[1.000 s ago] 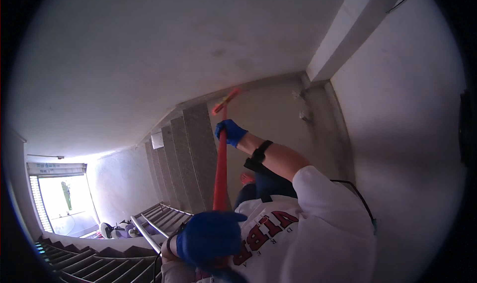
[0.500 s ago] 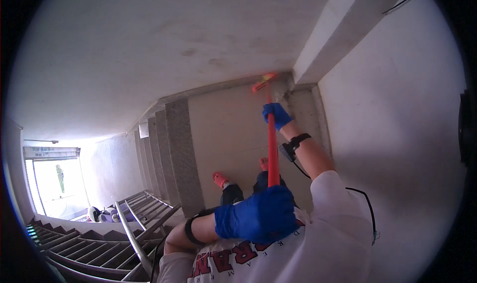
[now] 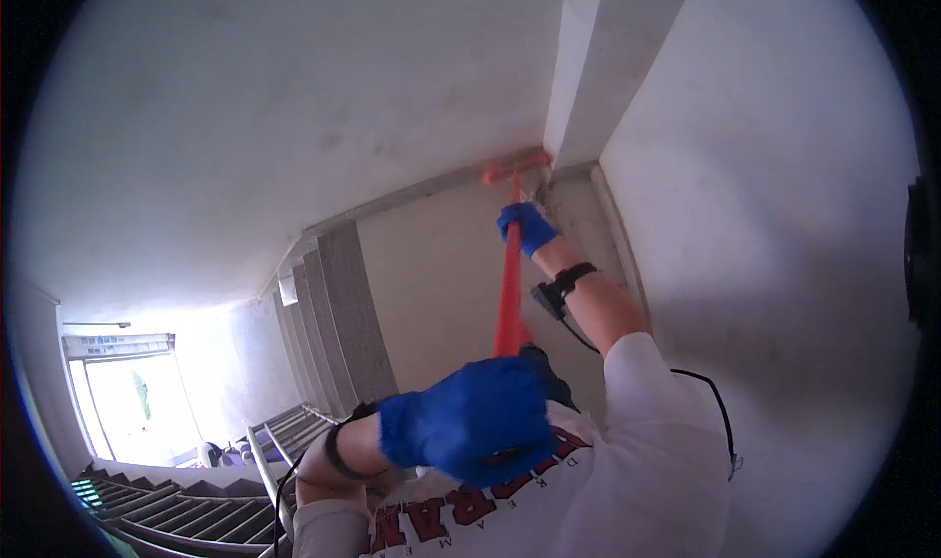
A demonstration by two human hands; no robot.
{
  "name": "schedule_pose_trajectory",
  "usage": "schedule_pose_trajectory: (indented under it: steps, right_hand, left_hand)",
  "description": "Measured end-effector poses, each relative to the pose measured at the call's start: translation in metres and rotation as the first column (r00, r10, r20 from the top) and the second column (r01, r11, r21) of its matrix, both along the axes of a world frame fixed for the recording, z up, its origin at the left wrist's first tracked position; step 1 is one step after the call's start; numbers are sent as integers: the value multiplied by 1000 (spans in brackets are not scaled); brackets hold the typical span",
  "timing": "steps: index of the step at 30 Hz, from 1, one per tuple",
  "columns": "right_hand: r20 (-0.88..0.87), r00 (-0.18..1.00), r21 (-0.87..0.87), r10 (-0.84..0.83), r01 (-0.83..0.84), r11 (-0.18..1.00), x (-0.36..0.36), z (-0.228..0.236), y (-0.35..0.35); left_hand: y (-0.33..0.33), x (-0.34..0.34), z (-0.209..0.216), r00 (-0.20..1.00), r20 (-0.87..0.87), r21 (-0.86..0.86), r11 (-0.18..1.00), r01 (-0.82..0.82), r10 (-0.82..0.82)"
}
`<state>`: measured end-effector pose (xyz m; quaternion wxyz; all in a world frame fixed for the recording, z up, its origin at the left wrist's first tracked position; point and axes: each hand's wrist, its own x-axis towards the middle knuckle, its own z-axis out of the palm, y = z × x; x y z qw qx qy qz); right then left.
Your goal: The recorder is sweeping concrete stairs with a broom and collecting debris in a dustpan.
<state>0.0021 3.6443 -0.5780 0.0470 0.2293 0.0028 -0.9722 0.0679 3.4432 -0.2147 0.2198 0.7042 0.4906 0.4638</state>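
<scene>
A long red broom [image 3: 510,298] slants away from my chest toward the far wall. Its orange-red head [image 3: 518,166] is blurred and lies along the foot of that wall, close to the corner pillar. My left hand [image 3: 469,423], in a blue glove, is closed round the top end of the handle near my chest. Farther down the shaft, my right hand [image 3: 527,227], also gloved in blue, is wrapped round it just behind the head. Grey dirt [image 3: 541,195] lies on the floor beside the head and my right hand.
Grey stone steps [image 3: 338,293] drop away left of the pale landing floor [image 3: 431,274]. A metal railing [image 3: 265,470] stands at the lower left, with a bright doorway [image 3: 132,406] beyond. White walls [image 3: 745,244] enclose the landing, and a pillar [image 3: 598,87] juts out at the corner.
The view has tilted and shifted, and my feet are now mostly hidden. The broom's head has swung flatter along the wall, nearer the pillar. Both hands keep their hold.
</scene>
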Motion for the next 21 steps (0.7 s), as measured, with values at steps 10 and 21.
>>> schedule_pose_trajectory:
  steps: [10,21]
  right_hand:
    - [-30,991,139,-130,133,981,43,18,-24]
    - [-184,958,184,-219,252,950,84,9,6]
  left_hand:
    - [-10,11,0,998,39,-68,996,59,-56]
    - [-9,49,1,982,-5,-80,979,188,-189]
